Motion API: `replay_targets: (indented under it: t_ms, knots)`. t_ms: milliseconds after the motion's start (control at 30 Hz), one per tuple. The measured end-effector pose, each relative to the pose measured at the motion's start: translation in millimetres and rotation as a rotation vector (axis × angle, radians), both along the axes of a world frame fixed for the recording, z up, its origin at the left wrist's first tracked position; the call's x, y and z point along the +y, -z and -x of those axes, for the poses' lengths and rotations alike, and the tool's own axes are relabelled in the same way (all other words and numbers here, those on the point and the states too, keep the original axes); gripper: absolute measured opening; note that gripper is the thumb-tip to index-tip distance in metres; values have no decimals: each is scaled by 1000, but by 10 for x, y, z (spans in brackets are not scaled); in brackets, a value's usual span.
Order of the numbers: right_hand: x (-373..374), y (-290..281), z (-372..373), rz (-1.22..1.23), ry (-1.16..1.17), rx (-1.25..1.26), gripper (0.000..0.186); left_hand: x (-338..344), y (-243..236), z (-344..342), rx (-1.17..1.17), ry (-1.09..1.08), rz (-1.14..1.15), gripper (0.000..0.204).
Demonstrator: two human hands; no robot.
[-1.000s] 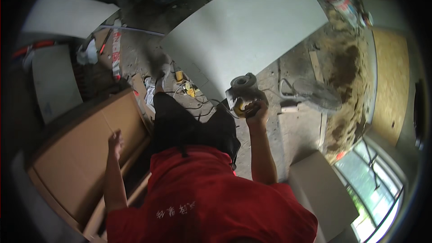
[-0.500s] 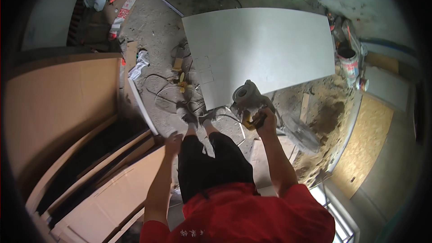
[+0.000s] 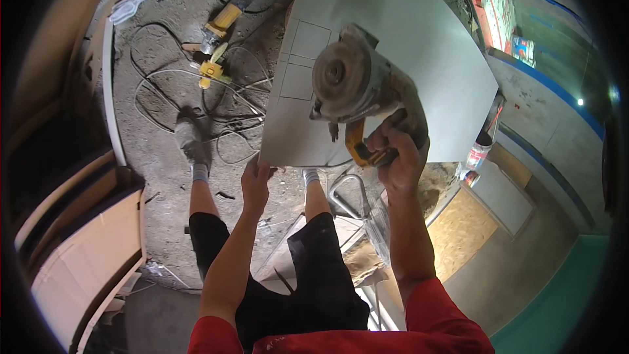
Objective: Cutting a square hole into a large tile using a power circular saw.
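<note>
My right hand (image 3: 403, 157) is wrapped round the handle of a dusty power cutter (image 3: 350, 78), which has a round motor end and a yellow part at its grip. I hold it above a large pale slab (image 3: 432, 85), hiding part of that surface. Whether its blade touches anything is hidden. My left hand (image 3: 255, 187) grips the slab's near left corner, thumb and fingers closed at the edge. Rectangles are drawn in thin dark lines on the slab's left side.
On the gritty floor left of the slab lie a yellow angle grinder (image 3: 226, 19), another yellow tool (image 3: 211, 72) and looping cables (image 3: 157, 75). Cardboard-coloured panels (image 3: 98, 262) stand at the left. A paint can (image 3: 478, 152) and a chipboard sheet (image 3: 462, 229) are at the right.
I have stepped closer to the slab and my feet are farther apart. My left hand has come from my side onto the slab's corner. The cutter is now over the slab.
</note>
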State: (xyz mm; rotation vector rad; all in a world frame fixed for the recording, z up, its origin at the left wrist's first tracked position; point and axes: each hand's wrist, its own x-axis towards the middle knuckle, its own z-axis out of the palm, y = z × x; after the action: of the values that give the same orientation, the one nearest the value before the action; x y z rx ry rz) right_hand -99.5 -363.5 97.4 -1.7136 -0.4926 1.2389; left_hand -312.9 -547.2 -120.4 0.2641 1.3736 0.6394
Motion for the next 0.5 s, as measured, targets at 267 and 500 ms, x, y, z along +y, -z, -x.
replay_targets:
  t_ms: [267,500]
  knots:
    - [379,477,152,-181,-96,-55,22,-16,-76,-140,-298,-204,247,38]
    - [351,596,253,-122,-66,-129,19,84,-157,-117,-407,-274,262,38]
